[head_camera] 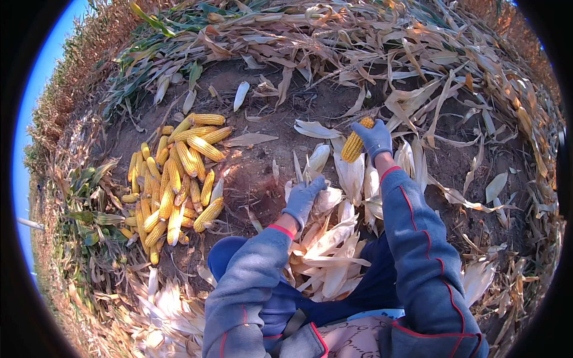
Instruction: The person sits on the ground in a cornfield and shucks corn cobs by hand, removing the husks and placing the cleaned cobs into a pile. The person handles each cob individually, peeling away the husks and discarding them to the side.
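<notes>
My right hand (377, 136), in a grey glove, grips a bare yellow ear of corn (353, 147) that tilts down to the left. Under and around it lie pale, dry corn husks (350, 176). In a matching glove, my left hand (304, 201) is low over the husks in front of my knees. Its fingers are bent and touch or overlap a husk (328, 200); whether they grip it is hidden. To the left, a heap of husked ears of corn (172, 179) rests on bare soil, the ears pointing in various directions.
Loose husks (333, 273) fill the space between my legs, and more husks (170, 317) lie at lower left. Cut corn stalks and dry leaves (313, 31) form a bank across the far side. A single pale husk (241, 96) lies on the soil (250, 174).
</notes>
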Motion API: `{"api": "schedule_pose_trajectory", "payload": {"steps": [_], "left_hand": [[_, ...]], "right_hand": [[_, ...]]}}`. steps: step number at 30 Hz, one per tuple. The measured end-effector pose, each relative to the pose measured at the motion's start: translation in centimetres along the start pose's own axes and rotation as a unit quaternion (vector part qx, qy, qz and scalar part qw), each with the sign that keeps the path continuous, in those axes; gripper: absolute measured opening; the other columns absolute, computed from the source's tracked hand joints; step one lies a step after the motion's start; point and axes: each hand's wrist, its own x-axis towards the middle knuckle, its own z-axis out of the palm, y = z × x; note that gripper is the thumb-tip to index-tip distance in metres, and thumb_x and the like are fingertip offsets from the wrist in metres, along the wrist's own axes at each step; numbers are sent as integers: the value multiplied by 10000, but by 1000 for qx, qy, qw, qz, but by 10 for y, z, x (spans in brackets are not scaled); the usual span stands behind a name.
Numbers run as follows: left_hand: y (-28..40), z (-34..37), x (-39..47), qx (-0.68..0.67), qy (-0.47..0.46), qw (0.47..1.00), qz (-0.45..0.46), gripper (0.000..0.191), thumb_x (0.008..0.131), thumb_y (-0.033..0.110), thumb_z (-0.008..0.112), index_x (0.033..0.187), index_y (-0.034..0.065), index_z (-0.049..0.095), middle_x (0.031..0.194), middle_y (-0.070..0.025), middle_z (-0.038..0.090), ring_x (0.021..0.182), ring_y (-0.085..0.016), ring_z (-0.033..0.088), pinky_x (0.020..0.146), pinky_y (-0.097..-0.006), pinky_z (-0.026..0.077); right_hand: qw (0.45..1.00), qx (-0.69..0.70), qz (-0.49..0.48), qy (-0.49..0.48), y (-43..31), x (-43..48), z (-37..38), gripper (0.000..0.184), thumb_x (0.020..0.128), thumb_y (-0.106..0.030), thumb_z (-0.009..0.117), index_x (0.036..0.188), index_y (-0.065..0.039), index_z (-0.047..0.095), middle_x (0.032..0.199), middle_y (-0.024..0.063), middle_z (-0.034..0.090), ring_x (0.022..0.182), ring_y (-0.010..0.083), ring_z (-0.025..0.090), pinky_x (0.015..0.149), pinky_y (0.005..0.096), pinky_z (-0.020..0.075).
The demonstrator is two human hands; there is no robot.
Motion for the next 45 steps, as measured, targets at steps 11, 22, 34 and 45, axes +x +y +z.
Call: {"api": "schedule_pose_trajectory", "payload": {"steps": [11, 22, 34, 45], "left_hand": [[-57, 33, -48, 570, -214, 792, 41, 754, 748, 586, 578, 1303, 89, 461, 1267, -230, 503, 1090, -377, 536, 920, -402, 422], [-68, -38, 32, 585, 276, 757, 88, 753, 735, 431, 672, 1329, 70, 383, 1328, -193, 411, 1116, -377, 520, 927, -414, 434], [-155, -36, -21, 573, -130, 767, -257, 913, 668, 626, 648, 1394, 164, 342, 1289, -169, 523, 1170, -329, 524, 972, -439, 404], [-107, -46, -5, 653, -111, 737, -137, 372, 821, 374, 502, 931, 66, 679, 996, -208, 634, 955, -370, 604, 853, -445, 466]], "right_hand": [[837, 390, -236, -303, -56, -3, 76, 480, 872, -247, 645, 1260, -46, 445, 1184, 107, 543, 973, 177, 590, 776, 314, 525], [890, -292, -190, -294, 93, -16, 106, 790, 628, -313, 778, 1317, -131, 437, 1345, 161, 440, 1173, 331, 498, 982, 382, 416], [665, -452, -219, -552, 169, -96, 139, 880, 517, -558, 805, 1262, -200, 503, 1188, 101, 609, 1130, 320, 561, 895, 486, 442], [626, -482, -210, -576, 255, -229, 103, 558, 666, -480, 726, 1121, -172, 625, 1118, 121, 631, 1064, 312, 587, 907, 485, 416]]}}
